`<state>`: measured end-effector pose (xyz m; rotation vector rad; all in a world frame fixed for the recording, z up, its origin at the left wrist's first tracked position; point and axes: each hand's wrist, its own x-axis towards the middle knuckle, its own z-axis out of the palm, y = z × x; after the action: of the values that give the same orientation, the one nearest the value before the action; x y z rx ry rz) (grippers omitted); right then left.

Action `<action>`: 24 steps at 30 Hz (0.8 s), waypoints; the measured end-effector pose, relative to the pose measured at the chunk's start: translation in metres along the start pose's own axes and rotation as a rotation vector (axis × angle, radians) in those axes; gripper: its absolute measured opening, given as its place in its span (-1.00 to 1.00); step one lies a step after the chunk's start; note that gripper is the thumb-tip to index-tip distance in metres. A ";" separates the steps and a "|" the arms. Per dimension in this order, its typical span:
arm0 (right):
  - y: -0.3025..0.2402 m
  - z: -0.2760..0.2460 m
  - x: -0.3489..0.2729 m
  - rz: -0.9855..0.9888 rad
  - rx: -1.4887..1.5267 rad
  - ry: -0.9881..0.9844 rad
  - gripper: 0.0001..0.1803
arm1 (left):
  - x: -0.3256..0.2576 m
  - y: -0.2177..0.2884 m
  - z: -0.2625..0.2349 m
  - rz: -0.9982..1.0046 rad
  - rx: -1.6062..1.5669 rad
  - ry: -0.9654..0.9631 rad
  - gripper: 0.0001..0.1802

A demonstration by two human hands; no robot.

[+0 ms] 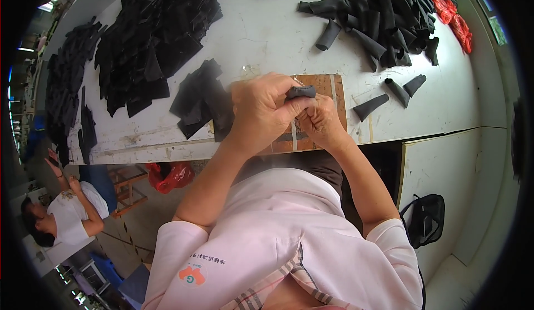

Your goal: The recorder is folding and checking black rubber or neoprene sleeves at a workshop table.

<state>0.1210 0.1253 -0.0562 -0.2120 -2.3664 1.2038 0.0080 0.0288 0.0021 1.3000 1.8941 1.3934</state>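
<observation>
Both hands, left (258,104) and right (322,123), meet closed around a black tube (301,92), above a brown board (322,83) at the table's (261,34) near edge. Black sheets (201,96) lie left of them, loose tubes (371,107) right. Farther back: a sheet pile (147,48) left, a tube heap (384,23) right.

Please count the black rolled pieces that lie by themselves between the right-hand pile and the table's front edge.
3: the left piece, nearest the right hand; the middle piece; and the right piece, close against the middle one. None appears hidden there.
</observation>
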 end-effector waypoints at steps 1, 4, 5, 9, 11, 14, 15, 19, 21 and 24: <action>-0.004 -0.002 0.002 -0.001 0.001 -0.002 -0.98 | -0.002 0.000 -0.001 0.107 0.080 0.076 -0.87; -0.015 -0.011 0.008 -0.007 -0.078 -0.053 -0.95 | -0.013 0.003 0.002 0.163 -0.174 0.201 -0.87; -0.018 -0.015 0.010 0.033 -0.040 -0.094 -0.92 | -0.015 0.002 0.001 0.149 -0.389 0.230 -0.86; -0.043 -0.030 0.023 0.044 -0.188 -0.173 -0.85 | -0.019 0.001 -0.005 0.163 -1.009 0.313 -0.81; -0.035 -0.019 0.020 0.030 -0.250 -0.166 -0.84 | -0.023 -0.013 -0.009 0.159 -1.119 0.289 -0.77; -0.022 -0.003 0.014 0.037 -0.275 -0.158 -0.82 | -0.029 -0.020 -0.004 0.024 -0.982 0.278 -0.80; -0.020 -0.001 0.014 0.066 -0.240 -0.150 -0.81 | -0.028 -0.021 -0.005 0.023 -0.980 0.282 -0.80; -0.037 -0.020 0.024 0.151 -0.037 -0.229 -0.72 | -0.032 -0.036 -0.008 0.076 -0.538 0.365 -0.82; -0.054 -0.045 0.040 0.234 0.522 -0.064 -0.59 | -0.047 -0.067 -0.011 -0.229 -0.085 0.599 -0.82; -0.020 -0.079 0.079 0.280 0.610 0.388 -0.43 | -0.068 -0.119 -0.009 -0.282 0.329 0.603 -0.64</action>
<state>0.0914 0.1973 0.0264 -0.5248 -1.5916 1.7673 -0.0183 -0.0401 -0.1140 0.7284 2.6761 1.4702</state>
